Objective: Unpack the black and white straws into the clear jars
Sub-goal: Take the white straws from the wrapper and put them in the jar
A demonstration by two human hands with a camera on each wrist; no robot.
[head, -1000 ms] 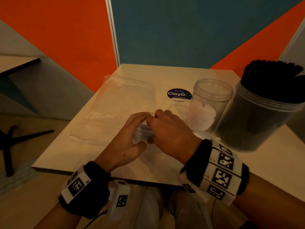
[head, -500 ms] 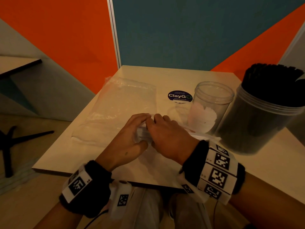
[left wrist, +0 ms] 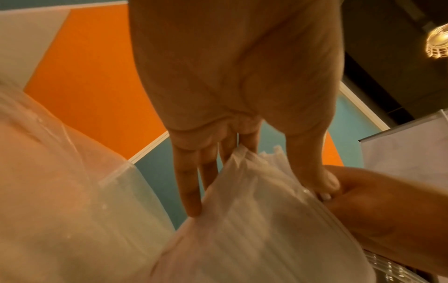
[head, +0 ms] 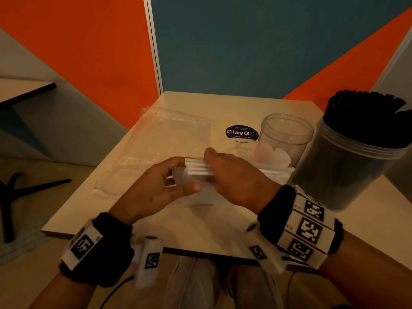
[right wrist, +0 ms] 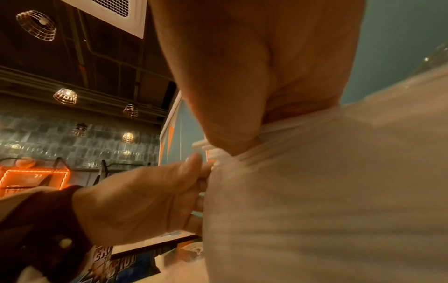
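Note:
A bundle of white straws [head: 197, 168] lies in a clear plastic bag [left wrist: 254, 239] at the table's middle, its ends poking out of the bag's mouth [right wrist: 202, 146]. My right hand [head: 214, 168] grips the bundle from above. My left hand [head: 178, 178] pinches the bag's open edge between thumb and fingers [left wrist: 191, 201]. Behind my right hand stands a small clear jar [head: 286, 132] with some white straws inside. A larger clear jar [head: 347, 166] at the right is packed with black straws [head: 365, 117].
An empty clear bag [head: 165, 139] lies flat on the table's left half. A round blue sticker [head: 242, 132] sits on the tabletop [head: 200, 228] beside the small jar. Orange and teal partition walls close off the back. The table's front edge is near my wrists.
My hands have drawn slightly apart. The white straw ends now show between them, outside the bag's mouth. The jars and the empty bag have not moved.

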